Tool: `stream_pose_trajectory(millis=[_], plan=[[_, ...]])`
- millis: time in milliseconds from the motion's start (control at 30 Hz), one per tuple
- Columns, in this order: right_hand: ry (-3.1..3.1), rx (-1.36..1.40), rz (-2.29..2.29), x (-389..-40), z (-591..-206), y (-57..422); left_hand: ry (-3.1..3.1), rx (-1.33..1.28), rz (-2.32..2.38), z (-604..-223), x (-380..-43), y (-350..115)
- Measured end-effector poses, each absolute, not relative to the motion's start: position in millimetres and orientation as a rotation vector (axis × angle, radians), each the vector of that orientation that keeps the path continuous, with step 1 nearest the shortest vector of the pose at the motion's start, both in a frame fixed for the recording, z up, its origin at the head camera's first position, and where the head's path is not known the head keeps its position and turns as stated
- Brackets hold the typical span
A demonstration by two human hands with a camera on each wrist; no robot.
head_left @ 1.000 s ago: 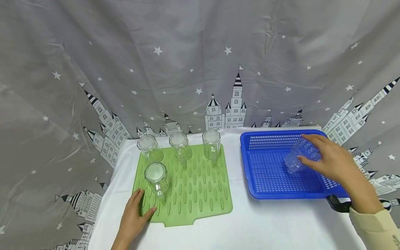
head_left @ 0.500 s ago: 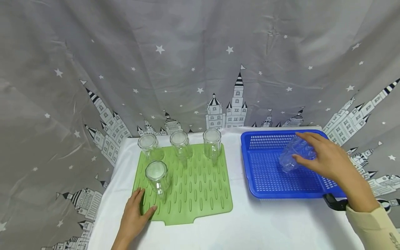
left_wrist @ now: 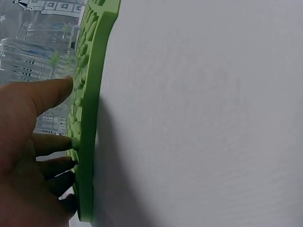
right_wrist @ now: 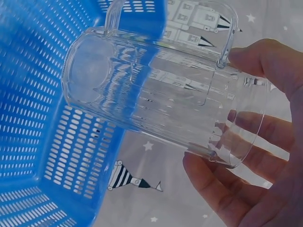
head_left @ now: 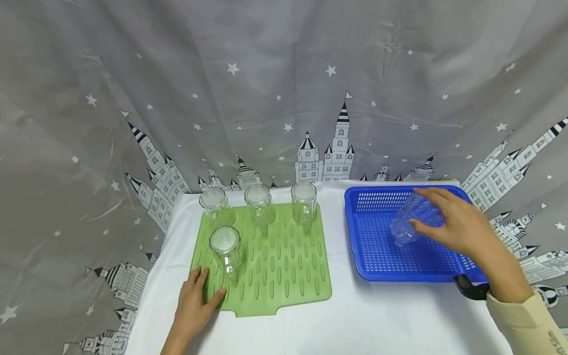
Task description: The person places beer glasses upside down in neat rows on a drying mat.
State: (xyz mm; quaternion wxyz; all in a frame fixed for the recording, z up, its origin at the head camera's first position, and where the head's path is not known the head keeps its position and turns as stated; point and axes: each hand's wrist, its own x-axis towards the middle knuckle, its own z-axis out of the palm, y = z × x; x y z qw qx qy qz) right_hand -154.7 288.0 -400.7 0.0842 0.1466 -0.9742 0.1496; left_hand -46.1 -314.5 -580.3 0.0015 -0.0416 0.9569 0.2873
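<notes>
A clear glass mug (head_left: 412, 219) is tilted above the blue plastic basket (head_left: 352, 236) in the head view. My right hand (head_left: 463, 229) grips it near its open rim, with the thumb beside the handle. In the right wrist view, the same mug (right_wrist: 156, 99) lies nearly sideways, its base towards the basket wall (right_wrist: 80, 146). My left hand (head_left: 192, 309) rests at the front left edge of the green ridged mat (head_left: 284, 276), fingers spread and touching the mat. The left wrist view shows the thumb and fingertips against the mat's edge (left_wrist: 90, 123).
Several glass mugs stand upside down on the mat: a back row including the middle one (head_left: 258, 202), and one nearer mug (head_left: 225, 244) close to my left hand. White cloth (head_left: 341, 320) covers the table. A grey printed curtain (head_left: 266, 59) hangs behind.
My right hand has carried the mug a little to the left over the basket. The left hand stays on the mat's edge. The head view has shifted slightly.
</notes>
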Motion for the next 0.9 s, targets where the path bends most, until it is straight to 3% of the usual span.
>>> stream_pose_trajectory(millis=[900], plan=[[-2.94, 0.479, 0.489, -162, -386, 247, 3.043, -0.136, 0.883, -584, -34, -311]])
